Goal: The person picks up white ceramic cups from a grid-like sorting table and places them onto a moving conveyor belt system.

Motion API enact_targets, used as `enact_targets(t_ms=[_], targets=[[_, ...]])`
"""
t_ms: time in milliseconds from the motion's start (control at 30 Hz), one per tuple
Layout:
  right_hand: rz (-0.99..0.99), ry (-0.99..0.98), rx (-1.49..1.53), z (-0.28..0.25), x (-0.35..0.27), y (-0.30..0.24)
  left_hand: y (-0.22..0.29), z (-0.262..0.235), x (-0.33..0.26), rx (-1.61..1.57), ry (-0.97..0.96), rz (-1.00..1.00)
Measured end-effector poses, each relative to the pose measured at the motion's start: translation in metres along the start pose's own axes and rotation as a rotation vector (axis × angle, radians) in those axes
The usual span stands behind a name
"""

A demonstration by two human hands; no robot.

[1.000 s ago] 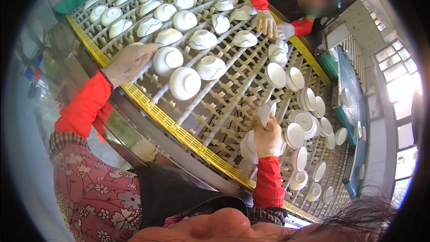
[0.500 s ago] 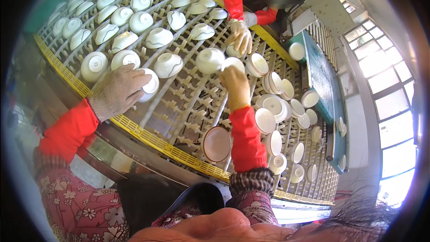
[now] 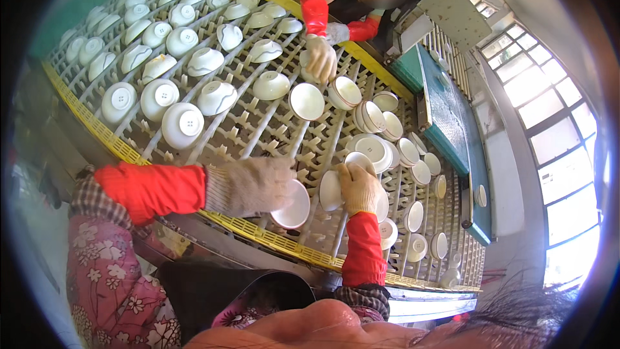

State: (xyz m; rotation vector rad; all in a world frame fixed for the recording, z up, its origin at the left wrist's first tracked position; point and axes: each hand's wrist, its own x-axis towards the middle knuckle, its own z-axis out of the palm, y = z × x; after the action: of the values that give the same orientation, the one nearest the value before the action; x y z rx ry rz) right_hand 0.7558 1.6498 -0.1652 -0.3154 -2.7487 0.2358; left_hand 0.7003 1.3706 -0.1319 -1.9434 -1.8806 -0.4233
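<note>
My left hand (image 3: 253,185), in a beige knit glove, grips the edge of a white bowl (image 3: 292,205) near the front of the rack. My right hand (image 3: 360,189), also gloved, has its fingers closed on a pale bowl (image 3: 360,161) beside the stacks. Just left of those fingers another bowl (image 3: 330,191) stands tilted on its side. The right palm and part of the held bowl's rim are hidden. An upright brown-rimmed bowl (image 3: 307,102) lies farther back, and an upside-down bowl (image 3: 183,125) rests left of my hands.
Many upside-down bowls cover the pegged conveyor's (image 3: 248,136) far left. Stacked and loose bowls (image 3: 371,148) crowd its right. Yellow edging (image 3: 226,223) runs along the front. Across it, a co-worker's gloved hand (image 3: 321,58) touches a bowl. A green belt (image 3: 445,110) stands at right.
My left hand has left the upside-down bowl and moved right to the bowl near the front. My right hand has come nearer, toward the stacks. An upright bowl shows where it was.
</note>
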Motion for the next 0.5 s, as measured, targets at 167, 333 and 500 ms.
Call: enact_targets(t_ms=[167,333,500], targets=[[-0.035,0.013,-0.010,0.016,-0.003,0.008,-0.003,-0.004,0.011,-0.022,-0.445,-0.078],[0.034,-0.028,0.009,0.013,-0.001,0.004,-0.073,-0.007,0.002,-0.122,-0.022,-0.426],[0.173,-0.222,-0.009,0.002,0.011,-0.014,-0.169,-0.038,-0.037,0.148,0.364,-0.898]])
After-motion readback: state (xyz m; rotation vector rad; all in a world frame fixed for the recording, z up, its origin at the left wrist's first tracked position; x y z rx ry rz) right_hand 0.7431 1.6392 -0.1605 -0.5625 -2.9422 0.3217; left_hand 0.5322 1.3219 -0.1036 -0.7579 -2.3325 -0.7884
